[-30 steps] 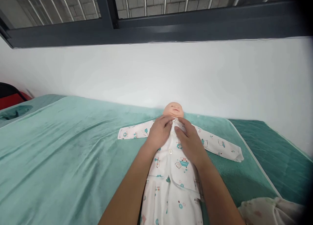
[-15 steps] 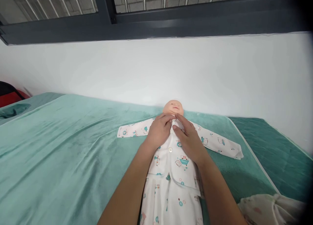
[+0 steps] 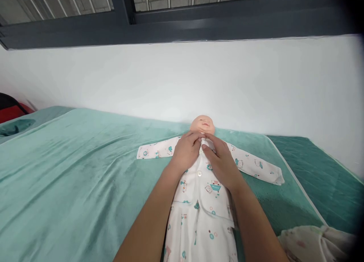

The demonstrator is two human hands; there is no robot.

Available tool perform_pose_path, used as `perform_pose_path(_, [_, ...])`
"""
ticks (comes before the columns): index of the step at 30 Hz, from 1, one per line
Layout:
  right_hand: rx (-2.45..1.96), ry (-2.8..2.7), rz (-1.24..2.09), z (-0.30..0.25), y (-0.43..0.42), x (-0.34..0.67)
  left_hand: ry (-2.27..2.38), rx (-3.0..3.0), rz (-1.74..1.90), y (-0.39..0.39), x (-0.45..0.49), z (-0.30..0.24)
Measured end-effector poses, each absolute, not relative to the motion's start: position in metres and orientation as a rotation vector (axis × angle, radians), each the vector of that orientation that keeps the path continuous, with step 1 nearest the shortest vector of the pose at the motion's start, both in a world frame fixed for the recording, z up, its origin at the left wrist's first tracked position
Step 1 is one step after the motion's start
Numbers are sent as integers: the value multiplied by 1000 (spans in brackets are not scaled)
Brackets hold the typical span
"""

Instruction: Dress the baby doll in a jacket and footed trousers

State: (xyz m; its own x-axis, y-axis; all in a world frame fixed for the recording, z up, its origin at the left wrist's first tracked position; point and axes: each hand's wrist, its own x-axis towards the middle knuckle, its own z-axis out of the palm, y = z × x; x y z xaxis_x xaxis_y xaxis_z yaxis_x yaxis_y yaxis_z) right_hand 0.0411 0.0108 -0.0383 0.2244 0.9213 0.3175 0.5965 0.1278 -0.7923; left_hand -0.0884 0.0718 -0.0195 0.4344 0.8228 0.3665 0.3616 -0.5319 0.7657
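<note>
A baby doll (image 3: 203, 124) lies on its back, its head toward the wall. It wears a white printed long-sleeved baby shirt (image 3: 210, 193) with its sleeves spread out, and matching pants (image 3: 199, 235). My left hand (image 3: 186, 150) and my right hand (image 3: 222, 157) meet at the shirt's collar, just below the doll's chin. The fingers of both hands are bent in on the collar cloth, and their tips nearly touch. A round button (image 3: 199, 173) shows on the shirt front below my hands. What lies right under my fingertips is hidden.
A green blanket (image 3: 71, 171) covers the surface beneath the doll. Crumpled printed cloth (image 3: 315, 241) lies at the lower right. A red and black item (image 3: 13, 108) sits at the far left. The white wall (image 3: 142, 83) and dark window frame (image 3: 184, 29) stand behind.
Both hands stay at the collar with barely any movement. The view has shifted slightly, and the doll's head looks turned a little to the right.
</note>
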Motion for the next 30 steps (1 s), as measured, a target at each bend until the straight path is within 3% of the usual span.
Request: perform_pose_path(30, [-1504, -1462, 383, -40, 12, 41, 1015, 1940, 1074, 71, -87, -19])
